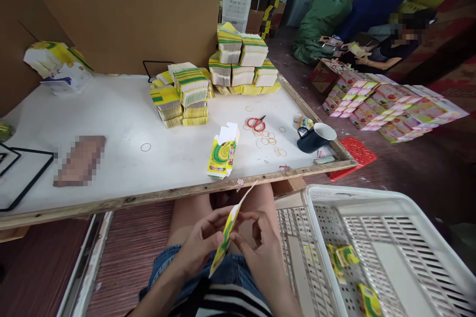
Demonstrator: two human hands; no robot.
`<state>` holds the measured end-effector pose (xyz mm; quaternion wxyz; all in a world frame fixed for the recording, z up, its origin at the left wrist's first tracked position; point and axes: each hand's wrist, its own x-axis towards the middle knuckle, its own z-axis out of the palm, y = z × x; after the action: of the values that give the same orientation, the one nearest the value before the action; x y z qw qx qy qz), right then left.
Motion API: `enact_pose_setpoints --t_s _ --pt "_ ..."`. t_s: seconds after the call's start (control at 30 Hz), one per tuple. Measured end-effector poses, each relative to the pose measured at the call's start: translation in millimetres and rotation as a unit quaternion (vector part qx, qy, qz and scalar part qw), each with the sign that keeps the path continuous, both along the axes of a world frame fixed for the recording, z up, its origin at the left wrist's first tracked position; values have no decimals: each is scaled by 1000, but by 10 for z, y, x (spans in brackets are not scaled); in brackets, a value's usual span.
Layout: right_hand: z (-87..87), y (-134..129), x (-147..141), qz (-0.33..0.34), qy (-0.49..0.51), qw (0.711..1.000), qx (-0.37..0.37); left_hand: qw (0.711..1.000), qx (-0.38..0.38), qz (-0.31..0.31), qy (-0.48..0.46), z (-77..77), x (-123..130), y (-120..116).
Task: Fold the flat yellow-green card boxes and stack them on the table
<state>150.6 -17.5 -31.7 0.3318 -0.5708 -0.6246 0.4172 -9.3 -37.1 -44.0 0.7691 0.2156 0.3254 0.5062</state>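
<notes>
Above my lap a flat yellow and green folding carton (227, 235) stands on edge between my hands. My left hand (203, 240) grips it from the left, thumb against its near face. From the other side my right hand (256, 242) pinches it with thumb and forefinger. In front of them, near the table's edge, stands an opened-out yellow carton (223, 153) with white flaps raised. Bundles of flat cartons (182, 94) are piled behind it, and a taller pile of bundles (240, 57) stands at the back right.
On the white table (119, 114) lie red-handled scissors (257, 123), rubber bands (267, 138) and a dark mug (316, 137). A white plastic basket (386, 190) at my right holds several small yellow cartons (347, 256). Another person (394, 49) sits behind stacked pink boxes (394, 104).
</notes>
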Motion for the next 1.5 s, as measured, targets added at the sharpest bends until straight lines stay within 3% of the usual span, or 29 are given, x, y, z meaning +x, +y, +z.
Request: enact_pose_setpoints --t_s 0.07,0.13,0.2,0.3,0.43,0.63,0.77,0.83,0.9,1.07,1.17,1.33,1.5 --pt "46 28 -4 24 -43 994 102 999 -32 3 -27 -10 -6 -17" --pt "103 63 -5 101 -58 983 145 998 -54 10 -42 -22 -21 -42" --pt "149 94 -13 173 -62 974 129 997 -61 19 -43 -34 -39 -72" --pt "180 114 -48 206 -44 975 75 997 -68 13 -38 -48 -63 -122" --pt "180 104 -97 209 -14 977 45 997 -72 6 -36 -53 -100 -171" --pt "141 89 -100 211 -13 975 64 994 -103 26 -6 -20 -181 -140" --pt "46 42 -136 65 25 996 54 988 -120 81 51 -34 -157 -114" --pt "-21 4 -161 35 64 997 -7 985 -100 103 97 -47 -114 -123" --pt "-85 -31 -173 50 107 991 -61 980 -59 108 158 -56 -68 -143" --pt "-170 -49 -136 26 130 989 -68 946 31 121 298 -79 -60 -194" --pt "-174 -27 -90 38 178 982 -46 939 95 92 317 -51 -137 -195" --pt "-151 -6 -51 116 213 969 -55 945 118 6 304 64 -245 -207" --pt "-105 3 -91 71 280 954 -77 934 123 1 336 21 -208 -229"
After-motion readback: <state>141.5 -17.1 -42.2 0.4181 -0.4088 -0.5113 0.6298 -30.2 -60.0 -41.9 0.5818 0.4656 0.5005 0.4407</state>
